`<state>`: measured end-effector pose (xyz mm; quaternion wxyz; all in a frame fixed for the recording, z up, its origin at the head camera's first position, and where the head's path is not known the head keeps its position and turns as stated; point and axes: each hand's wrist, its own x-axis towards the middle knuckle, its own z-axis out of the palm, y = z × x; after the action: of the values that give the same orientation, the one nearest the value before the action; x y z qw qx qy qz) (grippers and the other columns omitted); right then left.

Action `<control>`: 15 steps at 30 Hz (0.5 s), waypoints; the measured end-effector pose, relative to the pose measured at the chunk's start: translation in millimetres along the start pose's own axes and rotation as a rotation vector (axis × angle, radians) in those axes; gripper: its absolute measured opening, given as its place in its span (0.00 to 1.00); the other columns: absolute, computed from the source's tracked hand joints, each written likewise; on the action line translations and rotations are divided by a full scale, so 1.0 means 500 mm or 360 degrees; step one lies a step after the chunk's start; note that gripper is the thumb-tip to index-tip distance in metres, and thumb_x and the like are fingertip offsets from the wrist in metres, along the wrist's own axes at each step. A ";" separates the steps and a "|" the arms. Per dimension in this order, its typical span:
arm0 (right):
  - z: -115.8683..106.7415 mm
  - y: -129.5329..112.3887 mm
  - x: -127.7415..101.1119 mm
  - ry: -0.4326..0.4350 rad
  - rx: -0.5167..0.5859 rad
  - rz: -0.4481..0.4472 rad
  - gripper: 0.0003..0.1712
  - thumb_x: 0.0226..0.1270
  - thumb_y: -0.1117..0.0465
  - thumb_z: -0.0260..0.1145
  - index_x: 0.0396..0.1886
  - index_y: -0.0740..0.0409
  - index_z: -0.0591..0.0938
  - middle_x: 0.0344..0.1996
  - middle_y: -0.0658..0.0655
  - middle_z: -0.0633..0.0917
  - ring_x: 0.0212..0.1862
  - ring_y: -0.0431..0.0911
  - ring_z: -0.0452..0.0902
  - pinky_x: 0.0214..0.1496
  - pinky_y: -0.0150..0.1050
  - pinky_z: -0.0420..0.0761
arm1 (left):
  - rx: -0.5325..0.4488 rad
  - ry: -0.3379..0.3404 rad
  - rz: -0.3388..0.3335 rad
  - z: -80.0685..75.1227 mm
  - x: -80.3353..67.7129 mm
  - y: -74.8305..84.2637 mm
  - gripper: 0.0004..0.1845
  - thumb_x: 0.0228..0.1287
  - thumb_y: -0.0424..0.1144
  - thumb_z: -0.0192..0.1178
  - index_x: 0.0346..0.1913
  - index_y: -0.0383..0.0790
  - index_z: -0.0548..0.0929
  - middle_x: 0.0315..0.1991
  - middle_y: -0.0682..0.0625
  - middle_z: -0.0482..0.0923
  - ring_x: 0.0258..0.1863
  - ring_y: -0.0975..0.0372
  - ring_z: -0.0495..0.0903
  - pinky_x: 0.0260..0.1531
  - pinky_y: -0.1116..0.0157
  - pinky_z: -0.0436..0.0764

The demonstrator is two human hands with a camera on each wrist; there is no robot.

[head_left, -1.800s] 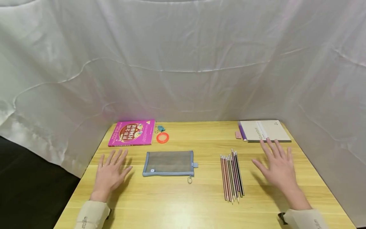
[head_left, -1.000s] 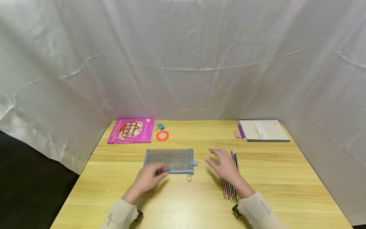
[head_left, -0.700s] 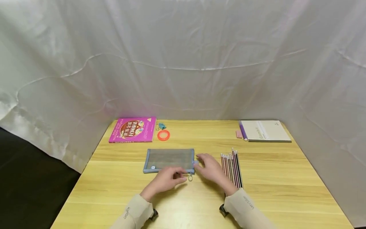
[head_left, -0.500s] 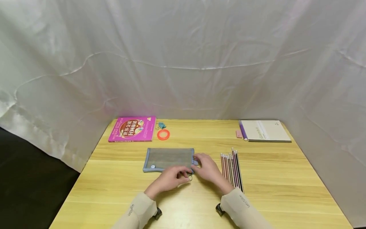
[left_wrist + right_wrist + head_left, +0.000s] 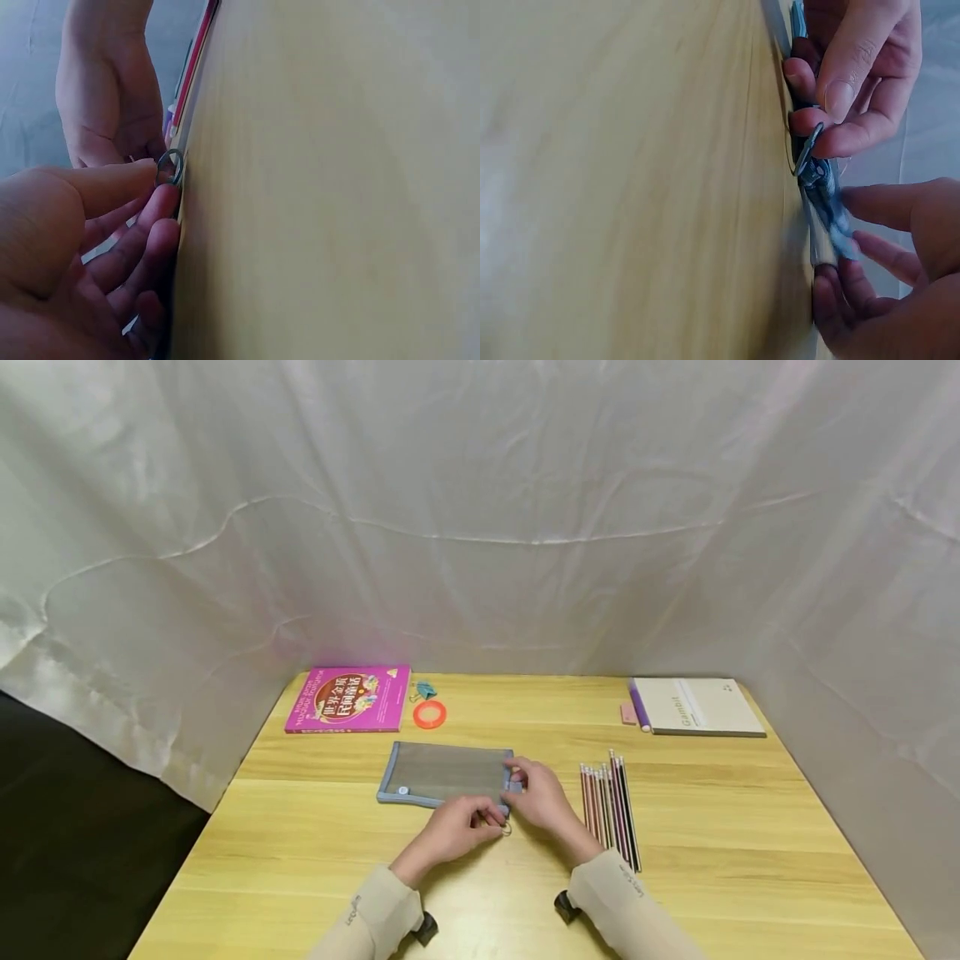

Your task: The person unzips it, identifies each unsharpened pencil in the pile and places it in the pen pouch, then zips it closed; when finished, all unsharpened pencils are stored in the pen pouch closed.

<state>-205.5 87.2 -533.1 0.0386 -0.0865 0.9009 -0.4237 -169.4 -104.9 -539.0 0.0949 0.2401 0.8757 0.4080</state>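
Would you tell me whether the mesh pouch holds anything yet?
Empty: the mesh pouch lies flat and see-through, and the pencils lie beside it.

A grey mesh zip pouch with blue edging [image 5: 444, 773] is lying flat near the middle of the pale wooden bench [image 5: 712, 852]. Behind it to the left a pink paperback book [image 5: 348, 699] is sitting, with a round orange tape roll [image 5: 429, 715] just to its right and a small teal binder clip [image 5: 423, 690] just behind that roll. To the pouch's right a row of slim colour pencils [image 5: 611, 806] is lying side by side (tips toward the near edge). In the far right corner a cream notebook [image 5: 697, 706] is resting, with a small pink eraser [image 5: 627, 714] just beside its left edge.
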 end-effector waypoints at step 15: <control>0.004 -0.001 0.013 -0.0031 0.0351 0.0156 0.24 0.66 0.69 0.71 0.61 0.58 0.82 0.40 0.58 0.89 0.37 0.45 0.83 0.33 0.33 0.80 | 0.0040 -0.0017 0.0000 -0.005 0.004 0.000 0.05 0.66 0.43 0.72 0.34 0.53 0.84 0.31 0.61 0.83 0.29 0.74 0.77 0.34 0.73 0.77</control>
<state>-211.5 84.3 -533.9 0.0774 -0.0418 0.8515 -0.5169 -172.1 -105.6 -537.0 0.0964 0.2436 0.8802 0.3957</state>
